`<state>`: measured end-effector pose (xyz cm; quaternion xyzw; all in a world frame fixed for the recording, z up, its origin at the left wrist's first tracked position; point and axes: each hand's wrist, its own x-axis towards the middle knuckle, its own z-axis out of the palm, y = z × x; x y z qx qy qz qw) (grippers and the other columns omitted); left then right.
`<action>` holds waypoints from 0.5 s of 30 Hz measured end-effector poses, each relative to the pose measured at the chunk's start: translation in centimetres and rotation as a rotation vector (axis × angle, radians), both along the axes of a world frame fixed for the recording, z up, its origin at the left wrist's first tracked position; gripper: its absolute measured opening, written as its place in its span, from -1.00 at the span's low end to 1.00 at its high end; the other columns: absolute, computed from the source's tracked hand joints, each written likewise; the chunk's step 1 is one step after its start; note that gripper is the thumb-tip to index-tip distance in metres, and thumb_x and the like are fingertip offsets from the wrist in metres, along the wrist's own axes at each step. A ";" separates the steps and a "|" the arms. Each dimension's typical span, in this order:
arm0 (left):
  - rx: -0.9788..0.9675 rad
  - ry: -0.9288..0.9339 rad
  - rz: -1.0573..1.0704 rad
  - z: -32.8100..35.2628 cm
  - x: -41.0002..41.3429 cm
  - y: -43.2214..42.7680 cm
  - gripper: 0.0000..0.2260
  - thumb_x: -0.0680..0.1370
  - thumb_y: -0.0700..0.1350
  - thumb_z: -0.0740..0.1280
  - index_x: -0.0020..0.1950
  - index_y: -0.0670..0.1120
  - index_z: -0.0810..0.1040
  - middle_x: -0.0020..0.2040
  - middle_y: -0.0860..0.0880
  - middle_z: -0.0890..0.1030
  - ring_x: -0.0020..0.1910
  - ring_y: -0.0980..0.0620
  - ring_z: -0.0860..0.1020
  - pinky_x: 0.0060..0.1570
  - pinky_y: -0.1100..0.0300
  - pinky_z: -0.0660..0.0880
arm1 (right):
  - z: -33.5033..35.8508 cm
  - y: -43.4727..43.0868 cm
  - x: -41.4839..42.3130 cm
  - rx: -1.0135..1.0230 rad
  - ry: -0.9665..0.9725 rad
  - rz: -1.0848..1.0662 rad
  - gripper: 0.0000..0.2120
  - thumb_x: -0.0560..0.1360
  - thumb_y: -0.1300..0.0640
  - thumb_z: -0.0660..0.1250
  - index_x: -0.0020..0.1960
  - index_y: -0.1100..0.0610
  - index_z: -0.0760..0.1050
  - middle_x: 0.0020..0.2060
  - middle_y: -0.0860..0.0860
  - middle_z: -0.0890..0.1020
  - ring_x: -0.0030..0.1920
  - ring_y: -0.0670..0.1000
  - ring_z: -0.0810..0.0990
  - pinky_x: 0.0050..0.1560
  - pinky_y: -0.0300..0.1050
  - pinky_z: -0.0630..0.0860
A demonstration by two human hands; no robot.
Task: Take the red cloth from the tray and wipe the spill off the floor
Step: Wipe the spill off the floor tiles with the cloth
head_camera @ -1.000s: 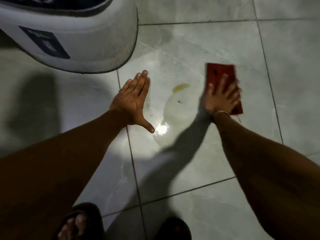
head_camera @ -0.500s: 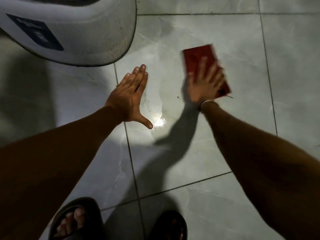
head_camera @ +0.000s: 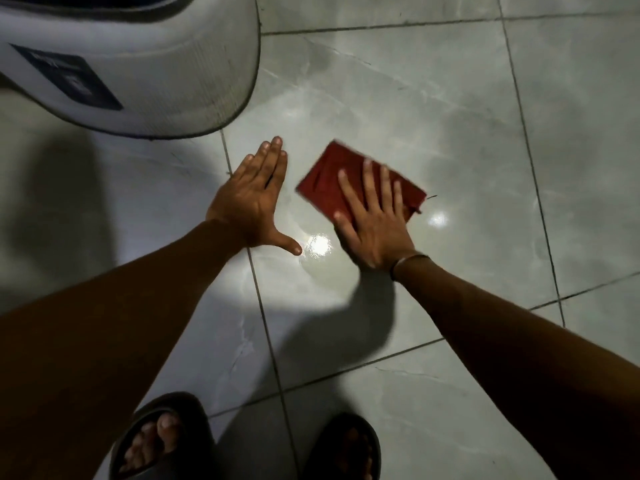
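Right hand (head_camera: 372, 226), fingers spread, flat on red cloth (head_camera: 329, 183) on wet floor (head_camera: 450, 133); left hand (head_camera: 254, 199) open, flat beside.

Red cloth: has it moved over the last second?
Yes. The red cloth, under the flat right hand, has slid leftward across the tile toward the grout line and the planted left hand.
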<state>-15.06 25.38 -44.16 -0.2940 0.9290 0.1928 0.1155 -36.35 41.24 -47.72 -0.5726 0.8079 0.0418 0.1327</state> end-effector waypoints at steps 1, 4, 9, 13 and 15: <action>0.003 0.000 -0.001 0.0 0.2 0.3 0.47 0.15 0.67 0.32 0.70 -0.29 -0.12 0.73 -0.27 -0.14 0.73 -0.25 -0.11 0.71 -0.16 -0.01 | -0.1 1.7 -0.7 0.005 -0.004 0.037 -0.30 0.71 -0.34 -0.05 0.79 -0.13 -0.04 0.80 0.16 -0.04 0.79 0.34 -0.05 0.75 0.39 -0.02; 0.010 -0.002 0.016 0.1 0.8 1.1 0.41 0.22 0.63 0.35 0.70 -0.28 -0.10 0.73 -0.25 -0.13 0.73 -0.24 -0.10 0.70 -0.18 0.04 | 0.2 -1.4 -3.5 0.014 0.002 -0.408 -0.27 0.71 -0.35 -0.02 0.80 -0.12 -0.07 0.79 0.18 -0.09 0.78 0.36 -0.10 0.74 0.45 -0.04; 0.028 -0.025 0.026 0.6 0.7 1.3 0.38 0.26 0.59 0.38 0.71 -0.26 -0.12 0.73 -0.24 -0.16 0.74 -0.22 -0.13 0.71 -0.13 -0.02 | -0.4 0.6 1.7 0.007 0.009 -0.080 -0.30 0.73 -0.33 -0.06 0.79 -0.13 -0.08 0.79 0.18 -0.07 0.78 0.36 -0.07 0.74 0.46 -0.04; 0.042 -0.030 0.011 0.7 1.7 1.5 0.36 0.28 0.56 0.40 0.71 -0.25 -0.16 0.73 -0.22 -0.19 0.74 -0.20 -0.15 0.71 -0.12 0.00 | 0.2 2.5 -2.4 0.031 0.019 -0.192 -0.28 0.70 -0.36 -0.08 0.79 -0.15 -0.04 0.80 0.17 -0.05 0.79 0.34 -0.06 0.74 0.42 0.00; 0.031 -0.030 -0.014 0.6 2.0 1.8 0.36 0.28 0.56 0.39 0.71 -0.26 -0.14 0.74 -0.23 -0.16 0.74 -0.21 -0.13 0.71 -0.14 0.02 | 0.0 -1.8 -2.6 -0.011 0.009 -0.492 -0.26 0.69 -0.34 -0.06 0.80 -0.12 -0.06 0.79 0.21 -0.08 0.78 0.38 -0.09 0.73 0.46 -0.04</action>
